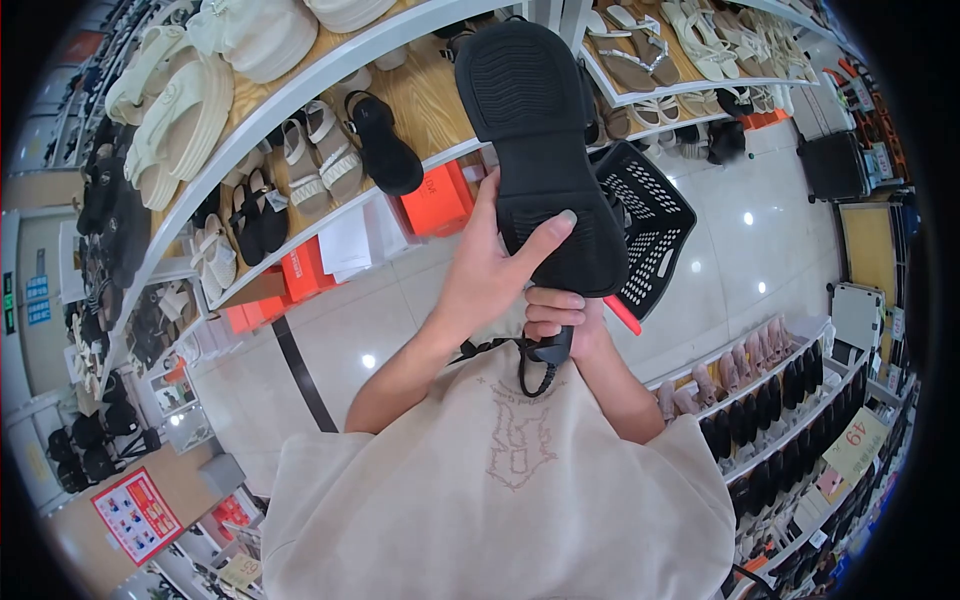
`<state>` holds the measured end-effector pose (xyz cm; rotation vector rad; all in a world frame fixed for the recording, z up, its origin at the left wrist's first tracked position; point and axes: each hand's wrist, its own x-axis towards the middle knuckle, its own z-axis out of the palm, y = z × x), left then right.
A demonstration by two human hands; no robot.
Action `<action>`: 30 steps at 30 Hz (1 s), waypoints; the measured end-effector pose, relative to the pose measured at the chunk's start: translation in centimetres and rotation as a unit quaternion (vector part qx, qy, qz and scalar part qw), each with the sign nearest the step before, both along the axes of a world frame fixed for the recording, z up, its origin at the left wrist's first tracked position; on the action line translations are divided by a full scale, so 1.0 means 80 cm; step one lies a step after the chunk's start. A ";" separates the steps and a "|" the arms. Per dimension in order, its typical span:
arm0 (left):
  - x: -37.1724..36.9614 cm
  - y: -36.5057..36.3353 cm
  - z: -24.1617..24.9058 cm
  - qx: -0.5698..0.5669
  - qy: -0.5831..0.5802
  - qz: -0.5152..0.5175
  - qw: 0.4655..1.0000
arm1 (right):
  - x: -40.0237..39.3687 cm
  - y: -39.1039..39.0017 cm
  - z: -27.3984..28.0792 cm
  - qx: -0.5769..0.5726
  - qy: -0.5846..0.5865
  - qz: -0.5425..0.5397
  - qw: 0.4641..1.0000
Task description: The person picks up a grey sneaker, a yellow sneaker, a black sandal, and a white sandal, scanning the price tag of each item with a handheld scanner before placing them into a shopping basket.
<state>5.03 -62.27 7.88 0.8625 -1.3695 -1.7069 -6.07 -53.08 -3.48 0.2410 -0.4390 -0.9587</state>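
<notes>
A black sandal (545, 150) is held up with its ribbed sole facing the camera. My left hand (500, 260) grips it near its lower end, the thumb lying across the sole. Just below the sandal, my right hand (565, 318) is closed around the black handle of a device (550, 348) with a coiled cord. Most of that device is hidden behind the sandal and my fingers. Another black sandal (385, 145) lies on the wooden shelf to the left.
Shelves (425, 100) with white, beige and black sandals curve across the top and left. Orange shoe boxes (437, 200) sit below them. A black perforated basket (650, 225) stands behind the sandal. Racks of shoes (770, 400) are at the right.
</notes>
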 end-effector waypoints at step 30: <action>0.035 -0.046 0.012 -0.130 -0.039 -0.059 0.989 | -0.080 0.002 -0.023 0.007 0.086 0.008 0.996</action>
